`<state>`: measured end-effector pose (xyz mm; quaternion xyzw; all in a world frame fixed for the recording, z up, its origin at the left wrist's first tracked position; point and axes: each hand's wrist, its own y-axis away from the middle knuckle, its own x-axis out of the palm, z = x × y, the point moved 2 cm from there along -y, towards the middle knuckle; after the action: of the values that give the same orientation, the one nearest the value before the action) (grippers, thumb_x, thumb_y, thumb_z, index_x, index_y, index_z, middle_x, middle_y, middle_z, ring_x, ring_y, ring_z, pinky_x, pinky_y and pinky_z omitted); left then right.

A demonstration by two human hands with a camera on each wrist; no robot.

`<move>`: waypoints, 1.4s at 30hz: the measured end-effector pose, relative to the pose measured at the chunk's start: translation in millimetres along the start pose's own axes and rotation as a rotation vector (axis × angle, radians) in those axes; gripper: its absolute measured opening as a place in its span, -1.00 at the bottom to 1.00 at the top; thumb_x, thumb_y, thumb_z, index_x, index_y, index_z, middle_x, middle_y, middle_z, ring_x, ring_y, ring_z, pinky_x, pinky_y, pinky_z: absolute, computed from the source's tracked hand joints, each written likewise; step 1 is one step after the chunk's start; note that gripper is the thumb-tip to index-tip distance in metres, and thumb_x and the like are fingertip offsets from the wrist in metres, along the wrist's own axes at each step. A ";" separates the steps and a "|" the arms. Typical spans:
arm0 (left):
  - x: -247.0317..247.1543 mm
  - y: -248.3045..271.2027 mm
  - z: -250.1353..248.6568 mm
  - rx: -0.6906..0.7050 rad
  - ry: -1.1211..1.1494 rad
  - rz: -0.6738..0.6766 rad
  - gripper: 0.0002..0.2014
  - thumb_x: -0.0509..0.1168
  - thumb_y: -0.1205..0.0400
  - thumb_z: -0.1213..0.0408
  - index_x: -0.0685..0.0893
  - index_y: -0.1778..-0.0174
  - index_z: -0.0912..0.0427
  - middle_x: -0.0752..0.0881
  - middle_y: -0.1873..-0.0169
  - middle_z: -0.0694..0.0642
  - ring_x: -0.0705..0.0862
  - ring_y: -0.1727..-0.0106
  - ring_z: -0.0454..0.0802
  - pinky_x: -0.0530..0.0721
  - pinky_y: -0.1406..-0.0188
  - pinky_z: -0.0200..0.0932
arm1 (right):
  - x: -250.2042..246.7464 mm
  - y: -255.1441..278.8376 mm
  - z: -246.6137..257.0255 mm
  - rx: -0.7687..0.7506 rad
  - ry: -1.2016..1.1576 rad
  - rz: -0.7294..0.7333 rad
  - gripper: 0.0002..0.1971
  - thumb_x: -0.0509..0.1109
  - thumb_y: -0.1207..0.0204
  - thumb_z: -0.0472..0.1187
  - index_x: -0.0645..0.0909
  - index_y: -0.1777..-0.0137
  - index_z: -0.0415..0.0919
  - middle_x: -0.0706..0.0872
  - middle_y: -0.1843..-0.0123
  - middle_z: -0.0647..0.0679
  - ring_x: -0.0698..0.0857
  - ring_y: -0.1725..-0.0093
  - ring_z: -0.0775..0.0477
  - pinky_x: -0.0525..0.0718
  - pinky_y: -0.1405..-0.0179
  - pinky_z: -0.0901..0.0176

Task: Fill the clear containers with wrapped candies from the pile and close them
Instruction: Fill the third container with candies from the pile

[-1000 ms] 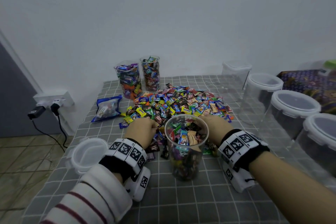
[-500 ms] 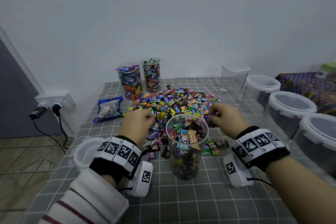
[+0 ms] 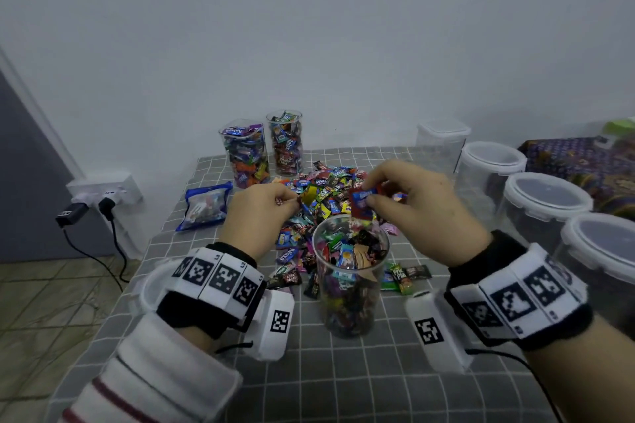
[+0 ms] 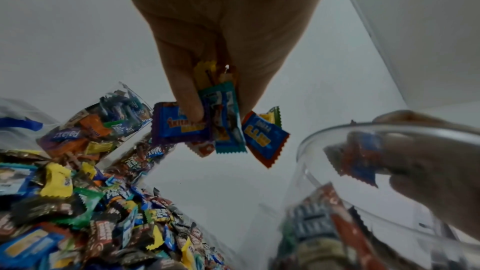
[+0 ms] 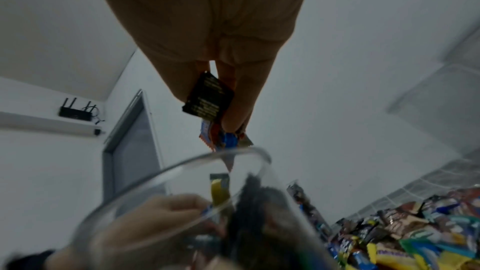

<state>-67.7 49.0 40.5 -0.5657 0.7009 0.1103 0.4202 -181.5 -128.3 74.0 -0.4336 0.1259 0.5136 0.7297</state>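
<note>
Right hand (image 3: 422, 203) pinching wrapped candies (image 3: 362, 204) just above the nearly full clear container (image 3: 350, 282) — left hand (image 3: 261, 213) clutching several more (image 4: 221, 122) over the pile (image 3: 326, 192). Light, crinkly, probably slippery; best pinched by wrapper bodies.

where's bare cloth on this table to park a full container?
Bare tablecloth in front of the open container, between the wrists. A thinner strip behind the blue bag. Crowded: candy pile mid-table, lidded containers along the right edge.
</note>
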 end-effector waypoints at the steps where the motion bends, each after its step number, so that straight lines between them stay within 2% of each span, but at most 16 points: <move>1: 0.1 0.0 -0.3 0.000 0.006 0.003 -0.88 0.37 -0.60 0.22 0.80 0.08 0.12 0.77 0.20 0.02 0.71 0.09 -0.03 0.63 0.00 -0.10 | 4.8 2.2 2.8 -0.029 0.003 0.013 -0.82 0.44 -0.45 -0.36 0.61 0.15 -0.04 0.63 0.25 0.15 0.62 0.18 0.03 0.54 0.19 0.27; 3: 0.1 0.7 -1.3 0.005 0.007 0.005 -0.88 0.37 -0.60 0.22 0.80 0.08 0.13 0.79 0.17 0.05 0.71 0.09 -0.02 0.62 0.02 -0.11 | 14.7 6.3 6.0 -0.107 0.035 0.034 -0.91 0.42 -0.43 -0.34 0.65 0.11 -0.17 0.64 0.20 0.08 0.57 0.16 0.11 0.51 0.18 0.27; 5: 0.5 1.3 -2.3 0.007 0.000 0.004 -0.88 0.36 -0.60 0.22 0.80 0.08 0.13 0.79 0.18 0.05 0.71 0.11 -0.04 0.59 0.07 -0.17 | 23.4 9.0 6.2 -0.178 0.090 0.070 -0.89 0.35 -0.38 -0.30 0.66 0.11 -0.22 0.66 0.16 0.01 0.54 0.15 0.11 0.48 0.15 0.25; 9: 0.1 3.0 -2.5 -0.002 0.005 0.000 -0.89 0.37 -0.60 0.24 0.80 0.07 0.13 0.78 0.19 0.02 0.68 0.14 -0.08 0.54 0.11 -0.23 | 31.6 12.0 6.3 -0.206 0.193 0.143 -0.85 0.27 -0.38 -0.22 0.65 0.12 -0.18 0.67 0.12 -0.04 0.63 0.13 -0.10 0.60 0.15 -0.03; 11: -0.1 3.3 -2.4 -0.003 0.008 0.002 -0.88 0.36 -0.60 0.24 0.80 0.06 0.14 0.78 0.17 0.03 0.67 0.12 -0.09 0.52 0.11 -0.23 | 31.5 13.0 6.3 -0.218 0.191 0.160 -0.81 0.23 -0.40 -0.15 0.65 0.13 -0.16 0.68 0.09 -0.03 0.65 0.11 -0.11 0.64 0.16 -0.06; 15: -1.1 2.7 -3.1 0.001 0.012 -0.003 -0.87 0.36 -0.61 0.24 0.80 0.03 0.14 0.79 0.12 0.06 0.69 0.05 -0.04 0.57 0.03 -0.17 | 27.0 16.0 4.0 -0.218 0.109 0.095 -0.78 0.27 -0.39 -0.05 0.67 0.14 -0.14 0.70 -0.02 0.03 0.67 0.02 0.02 0.69 0.11 0.02; 17: -2.0 2.3 -3.7 0.003 0.016 -0.011 -0.85 0.36 -0.60 0.23 0.80 0.00 0.14 0.79 0.09 0.08 0.70 0.02 -0.01 0.59 -0.02 -0.14 | 23.3 19.1 0.5 -0.229 0.080 0.008 -0.72 0.29 -0.38 0.01 0.68 0.09 -0.17 0.71 -0.04 0.03 0.62 -0.05 0.10 0.63 -0.01 0.15; 19: -3.7 2.5 -5.9 0.012 0.025 -0.019 -0.85 0.36 -0.60 0.24 0.80 0.01 0.16 0.79 0.09 0.09 0.70 0.02 -0.01 0.60 -0.04 -0.12 | 21.1 22.4 -6.3 -0.180 0.022 -0.014 -0.55 0.35 -0.31 0.14 0.65 -0.09 -0.13 0.66 -0.14 0.07 0.55 -0.18 0.15 0.47 -0.18 0.31; 23: -8.7 2.5 -13.1 0.045 0.083 -0.041 -0.89 0.38 -0.58 0.26 0.80 0.09 0.15 0.79 0.12 0.06 0.71 0.06 -0.01 0.65 -0.08 -0.01 | 32.6 34.9 -31.5 0.181 -0.272 0.292 0.22 0.49 0.18 0.53 0.17 -0.55 0.13 0.34 -0.45 0.30 0.32 -0.46 0.34 0.28 -0.38 0.52; 25: -12.1 2.4 -19.4 0.064 0.134 -0.045 -0.89 0.38 -0.58 0.25 0.80 0.09 0.14 0.77 0.17 0.02 0.72 0.10 0.00 0.68 -0.06 0.05 | 40.4 41.1 -42.2 0.252 -0.412 0.349 0.36 0.52 0.27 0.54 0.03 -0.59 0.13 0.32 -0.49 0.29 0.36 -0.45 0.39 0.30 -0.34 0.63; 28: -16.3 3.0 -32.4 0.084 0.199 -0.039 -0.91 0.36 -0.59 0.24 0.79 0.10 0.04 0.75 0.22 -0.07 0.73 0.15 -0.03 0.71 0.01 0.06 | 48.8 44.2 -46.0 0.278 -0.544 0.340 0.16 0.65 0.23 0.35 0.14 -0.42 0.26 0.45 -0.37 0.32 0.47 -0.29 0.53 0.42 -0.31 0.58; 31: -12.9 5.8 -45.9 0.116 0.259 0.020 -0.87 0.36 -0.57 0.31 0.80 0.04 0.07 0.71 0.27 -0.16 0.70 0.18 -0.13 0.71 0.00 -0.02 | 53.4 45.2 -45.1 0.262 -0.636 0.290 -0.08 0.69 0.13 0.17 0.37 -0.28 0.10 0.60 -0.23 0.23 0.59 -0.21 0.41 0.54 -0.13 0.53; 34: -2.2 12.6 -54.8 0.184 0.201 0.104 -0.88 0.38 -0.57 0.32 0.81 0.05 0.10 0.63 0.35 -0.31 0.60 0.29 -0.35 0.64 0.08 -0.22 | 53.9 46.1 -43.6 0.259 -0.649 0.254 -0.19 0.65 0.04 0.04 0.42 -0.27 0.02 0.64 -0.20 0.14 0.62 -0.19 0.35 0.53 -0.09 0.53; 37: 6.3 19.5 -60.2 0.247 0.092 0.174 -0.89 0.38 -0.57 0.23 0.81 0.06 0.06 0.67 0.34 -0.22 0.62 0.23 -0.26 0.49 0.18 -0.47 | 54.9 46.0 -44.9 0.262 -0.667 0.249 -0.21 0.62 -0.02 -0.01 0.41 -0.30 0.01 0.65 -0.20 0.11 0.64 -0.21 0.25 0.56 -0.11 0.44; 40: 9.2 23.7 -64.7 0.277 -0.005 0.248 -0.87 0.36 -0.59 0.15 0.80 0.03 0.00 0.75 0.21 -0.09 0.63 0.19 -0.21 0.50 0.21 -0.37 | 57.4 45.4 -46.5 0.287 -0.693 0.248 -0.21 0.63 -0.05 -0.05 0.41 -0.33 0.00 0.67 -0.23 0.08 0.64 -0.27 0.12 0.59 -0.18 0.31; 42: 8.0 25.0 -66.0 0.277 0.017 0.263 -0.84 0.36 -0.59 0.17 0.78 -0.04 -0.03 0.75 0.12 -0.05 0.67 0.18 -0.20 0.60 0.07 -0.25 | 58.8 45.9 -46.5 0.287 -0.714 0.253 -0.19 0.64 -0.10 -0.11 0.41 -0.39 -0.12 0.67 -0.29 -0.03 0.63 -0.32 0.01 0.59 -0.28 0.19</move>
<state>-120.5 10.2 67.9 -0.4067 0.7808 0.0622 0.4702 -182.9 -121.7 -13.6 -0.1026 -0.0125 0.6949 0.7117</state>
